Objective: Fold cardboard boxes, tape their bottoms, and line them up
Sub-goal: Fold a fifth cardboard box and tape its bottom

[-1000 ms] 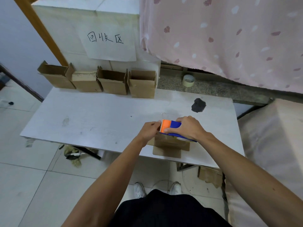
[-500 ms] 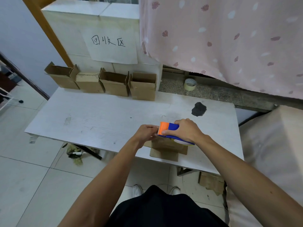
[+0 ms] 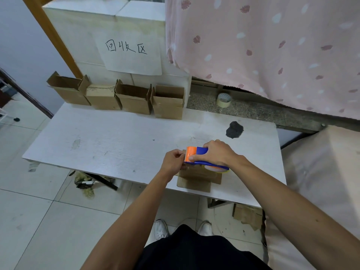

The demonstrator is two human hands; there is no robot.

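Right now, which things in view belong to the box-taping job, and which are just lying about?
In the job: tape dispenser in right hand; cardboard box beneath it; four lined-up boxes at back.
Lying about: spare tape roll on ledge; paper sign; cardboard scraps on floor.

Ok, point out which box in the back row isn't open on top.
The second box from the left: its top is flat, closed cardboard; the other three stand open with flaps up.

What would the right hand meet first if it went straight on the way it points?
Probably the left hand, right at the orange nose of the tape dispenser the right hand grips; depth is unclear.
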